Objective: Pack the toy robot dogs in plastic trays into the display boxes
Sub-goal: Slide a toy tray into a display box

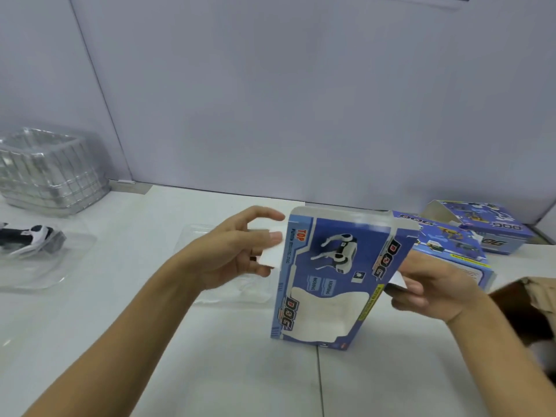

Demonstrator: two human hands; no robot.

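We have the display box standing on end on the white table, its printed window face turned toward us and its top end open, the flaps splayed. Our left hand is at the box's upper left edge, thumb and fingers pinching the white side flap there. Our right hand is at the box's right edge, fingers curled round another white flap. So the hands are apart, one on each side of the box, each clamped on a flap.

Left of the box, partly behind our left hand, an empty clear plastic tray lies flat on the table. Far left of the box, a toy robot dog sits in its own clear tray, and behind that stands a stack of nested clear trays. Right of and behind the box lie more display boxes, flat or part-opened.

We judge the box to be thin card: light, easily dented, and weakened by the large cut-out window, so we should hold it by its edges and corners, not squeeze the faces. The tray looks flimsy and slick; we would lift it by its rim with both hands, supporting the dog's weight from beneath.
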